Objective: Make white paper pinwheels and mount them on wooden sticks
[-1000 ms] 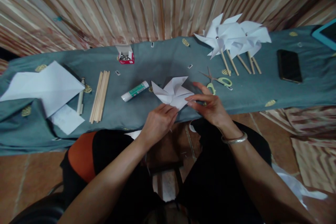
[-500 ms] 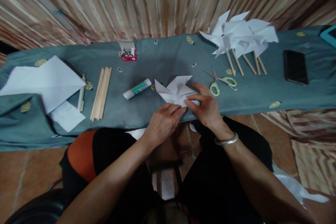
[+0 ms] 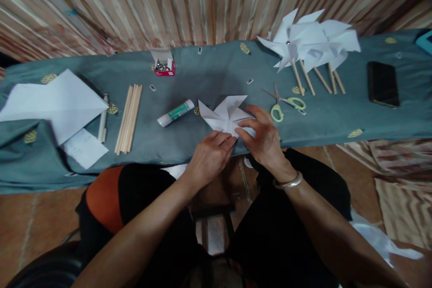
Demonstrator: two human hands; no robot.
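A white paper pinwheel (image 3: 225,114) with folded blades lies near the front edge of the cloth-covered table. My left hand (image 3: 212,155) is closed on its near edge, fingers pressed together. From the right, my right hand (image 3: 261,137) grips the blade on that side, with thumb and index finger on the paper near the centre. The hands partly cover the pinwheel's near and right blades. Left of it lies a glue stick (image 3: 176,113) with a green label. Scissors (image 3: 283,102) with light green handles rest open to the right.
Finished pinwheels (image 3: 308,40) on wooden sticks lie at the back right, by a black phone (image 3: 383,84). Several wooden sticks (image 3: 128,119), a pen (image 3: 103,119) and white paper sheets (image 3: 64,108) are at left. A red box (image 3: 164,67) of metal pins stands open at the back.
My right thumb and index finger have shifted slightly left over the paper. The left hand stays at the near edge. The whole view has moved slightly.
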